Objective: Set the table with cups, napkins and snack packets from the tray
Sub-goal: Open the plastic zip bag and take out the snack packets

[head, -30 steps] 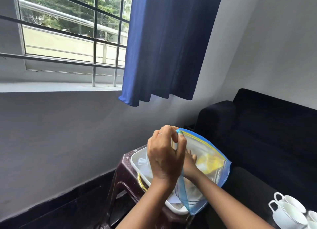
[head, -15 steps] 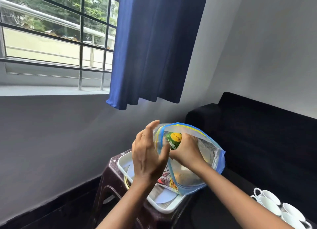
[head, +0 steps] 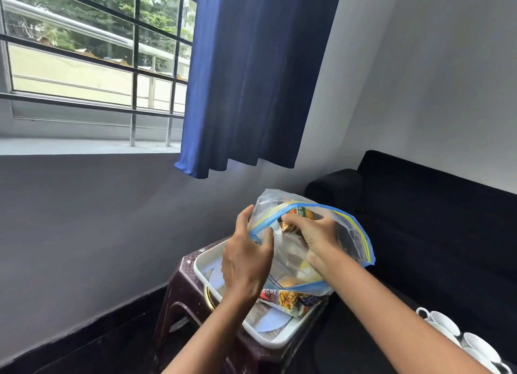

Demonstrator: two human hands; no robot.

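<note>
A clear zip bag (head: 347, 233) with a blue and yellow seal stands open above the white tray (head: 268, 341). My left hand (head: 246, 261) grips the near edge of the bag's mouth between thumb and fingers. My right hand (head: 313, 233) reaches inside the bag, with its fingers curled on a snack packet (head: 300, 213) with orange and green print. Another colourful snack packet (head: 288, 301) lies in the bag's bottom over the tray. White discs (head: 270, 322) lie in the tray. White cups (head: 458, 337) stand at the lower right.
The tray rests on a dark brown plastic stool (head: 190, 295) by the grey wall. A black sofa (head: 436, 211) fills the right side. A blue curtain (head: 251, 74) hangs over a barred window (head: 92, 60) above.
The bag's mouth has been pulled wider. My right hand has raised a snack packet toward the opening. My left hand has shifted its hold along the seal, and the view moved closer.
</note>
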